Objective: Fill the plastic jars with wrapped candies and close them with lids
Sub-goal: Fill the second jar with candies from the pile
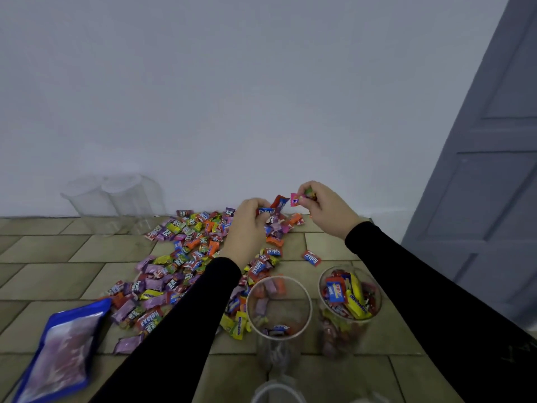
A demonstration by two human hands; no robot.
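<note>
On the tiled floor, near the person, two clear plastic jars stand upright with mouths open upward: the left jar (278,309) holds a few candies at its bottom, the right jar (349,303) is filled nearly to the rim. Beyond them, against the wall, the left hand (247,225) curls round a red-and-blue wrapped candy (274,209) above the candy pile (186,257). The right hand (328,210) pinches a pink wrapped candy (297,199), its long axis lying sideways. One loose Relaxa candy (311,258) lies just beyond the right jar. A blue bag (62,350) lies at the left; empty clear jars (116,199) stand by the wall, a grey door (479,170) at the right.
</note>
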